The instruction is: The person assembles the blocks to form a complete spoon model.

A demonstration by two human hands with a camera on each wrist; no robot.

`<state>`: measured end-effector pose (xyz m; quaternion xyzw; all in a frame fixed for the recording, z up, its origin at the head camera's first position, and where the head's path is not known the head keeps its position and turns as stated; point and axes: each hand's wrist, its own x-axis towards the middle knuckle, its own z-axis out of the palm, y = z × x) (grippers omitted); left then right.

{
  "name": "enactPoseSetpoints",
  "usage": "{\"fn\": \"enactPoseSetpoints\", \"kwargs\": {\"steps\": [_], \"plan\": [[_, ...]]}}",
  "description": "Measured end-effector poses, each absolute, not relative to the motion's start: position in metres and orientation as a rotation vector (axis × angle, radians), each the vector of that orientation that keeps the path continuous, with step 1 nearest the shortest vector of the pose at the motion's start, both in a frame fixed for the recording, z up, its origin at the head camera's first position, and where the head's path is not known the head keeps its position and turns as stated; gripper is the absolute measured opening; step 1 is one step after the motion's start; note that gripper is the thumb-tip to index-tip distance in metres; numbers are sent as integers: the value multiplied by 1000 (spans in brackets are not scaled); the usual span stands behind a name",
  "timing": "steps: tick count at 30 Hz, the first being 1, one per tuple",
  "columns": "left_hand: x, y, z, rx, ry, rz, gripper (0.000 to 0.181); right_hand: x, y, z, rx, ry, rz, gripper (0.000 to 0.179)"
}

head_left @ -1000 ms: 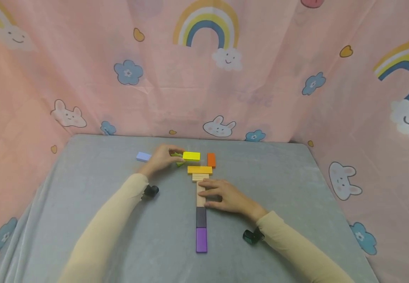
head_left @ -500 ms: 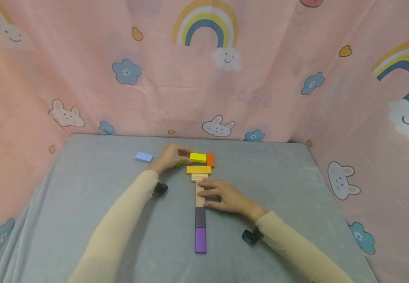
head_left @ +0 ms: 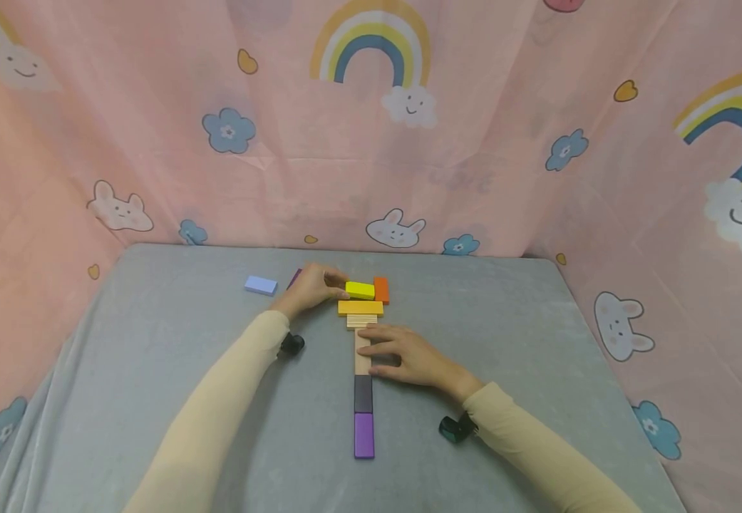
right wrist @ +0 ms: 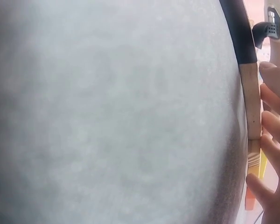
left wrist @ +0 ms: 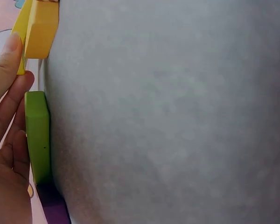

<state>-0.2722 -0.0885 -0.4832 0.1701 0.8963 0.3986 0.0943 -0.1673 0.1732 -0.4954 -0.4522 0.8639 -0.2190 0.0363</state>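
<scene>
My left hand (head_left: pixel 313 286) pinches the left end of a bright yellow block (head_left: pixel 361 290) between thumb and fingers. That block's right end meets an orange-red block (head_left: pixel 380 290), just behind an amber block (head_left: pixel 361 308). In the left wrist view, a green block (left wrist: pixel 38 135) lies beside the fingers, end to end with a dark purple block (left wrist: pixel 54 207). My right hand (head_left: pixel 418 356) rests its spread, relaxed fingers on a plain wooden block (head_left: pixel 362 363). This one sits in a line between a ridged wooden piece (head_left: pixel 362 321) and a black block (head_left: pixel 363 394).
A violet block (head_left: pixel 364 436) forms the near end of the line. At the back left, a light blue block (head_left: pixel 261 286) lies alone on the grey cloth-covered table (head_left: pixel 152 342). A pink patterned curtain (head_left: pixel 281 178) rises behind the table and along its sides.
My left hand has carried the yellow block rightward up to the orange-red one, then slightly nearer the amber block. The dark purple block has come into sight behind that hand. My right hand has stayed put.
</scene>
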Motion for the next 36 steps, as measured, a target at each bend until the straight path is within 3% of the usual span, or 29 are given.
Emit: {"fn": "enactPoseSetpoints", "kwargs": {"steps": [36], "plan": [[-278, -87, -488, 575, 2641, 1062, 27, -169, 173, -496, -1372, 2646, -671, 42]]}}
